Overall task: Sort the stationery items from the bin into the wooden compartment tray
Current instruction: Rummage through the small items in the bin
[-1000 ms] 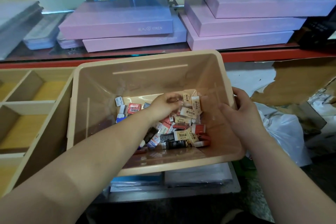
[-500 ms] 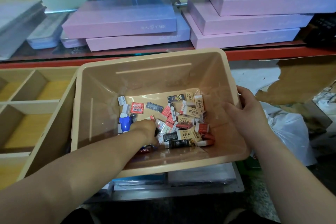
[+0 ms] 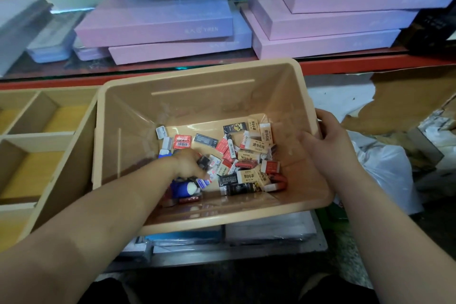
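Left hand [image 3: 190, 164], fingertips buried among small wrapped erasers [image 3: 249, 155] in the beige plastic bin [image 3: 197, 101]; whether it pinches any cannot be told. A blue-and-white item [image 3: 183, 187] lies half hidden under that hand. The pale wooden compartment tray [image 3: 37, 136] is cut off at the left edge. Wrapper print is too small to read.

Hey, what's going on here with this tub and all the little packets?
A person is sorting stationery. Their left hand is down in the beige plastic bin, fingers curled among the wrapped erasers heaped at its bottom. Whether it has gripped one is hard to tell. Their right hand holds the bin's right rim, apparently steadying it. The wooden compartment tray stands just left of the bin, and no item is on its way there yet.
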### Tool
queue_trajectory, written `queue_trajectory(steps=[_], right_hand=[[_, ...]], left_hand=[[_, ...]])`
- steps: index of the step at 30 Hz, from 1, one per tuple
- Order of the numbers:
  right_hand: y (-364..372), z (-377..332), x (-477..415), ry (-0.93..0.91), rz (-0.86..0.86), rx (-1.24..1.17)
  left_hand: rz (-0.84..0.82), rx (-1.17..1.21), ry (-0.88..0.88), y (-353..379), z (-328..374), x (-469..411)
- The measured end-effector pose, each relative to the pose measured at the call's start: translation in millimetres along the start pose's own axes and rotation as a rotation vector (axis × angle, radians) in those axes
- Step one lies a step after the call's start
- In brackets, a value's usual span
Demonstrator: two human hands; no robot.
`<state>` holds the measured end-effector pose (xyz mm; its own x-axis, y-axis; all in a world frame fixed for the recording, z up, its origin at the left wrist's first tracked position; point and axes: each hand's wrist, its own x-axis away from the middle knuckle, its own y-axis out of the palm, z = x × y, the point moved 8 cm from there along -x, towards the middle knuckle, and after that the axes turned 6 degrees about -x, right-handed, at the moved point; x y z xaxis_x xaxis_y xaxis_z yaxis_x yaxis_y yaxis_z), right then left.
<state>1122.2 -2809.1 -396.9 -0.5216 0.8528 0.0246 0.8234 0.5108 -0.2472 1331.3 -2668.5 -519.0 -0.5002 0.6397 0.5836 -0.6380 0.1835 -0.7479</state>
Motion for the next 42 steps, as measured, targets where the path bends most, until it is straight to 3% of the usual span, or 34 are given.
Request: queue_trajectory(steps=[6,12,14,17,20,23,26,32,36,38,42], right_hand=[[-2,2,-1,-0.001,0.005,-0.015],[-1,3,-1,-0.004,0.005,-0.027],[-2,2,0,-0.006,0.011,-0.023],[-2,1,0,-0.012,0.007,-0.021],[-1,1,-1,-0.016,0.005,-0.007],[-1,1,0,-0.014,0.002,0.011],[-1,0,0,-0.022,-0.004,0.023],[0,0,-1,-0.019,-0.006,0.005],[0,0,-1,-0.02,-0.011,0.001],[-1,0,-1,-0.019,-0.009,-0.004],[-1,1,-2,-0.017,-0.007,-0.005]], left_hand=[[0.086,0.484,0.036,-33,1,7],[-0.079,0.764,0.278,-22,83,16],[-0.061,0.711,0.324,-23,95,16],[0.172,0.564,0.279,-40,67,12],[0.384,0.164,0.204,-56,17,9],[0.367,-0.201,0.114,-54,-5,1],[0.398,-0.325,0.079,-51,-5,-4],[0.506,-0.431,-0.049,-65,-21,-9],[0.557,-0.428,0.008,-66,-7,-3],[0.555,-0.316,0.037,-66,-2,3],[0.477,0.2,0.211,-57,28,16]])
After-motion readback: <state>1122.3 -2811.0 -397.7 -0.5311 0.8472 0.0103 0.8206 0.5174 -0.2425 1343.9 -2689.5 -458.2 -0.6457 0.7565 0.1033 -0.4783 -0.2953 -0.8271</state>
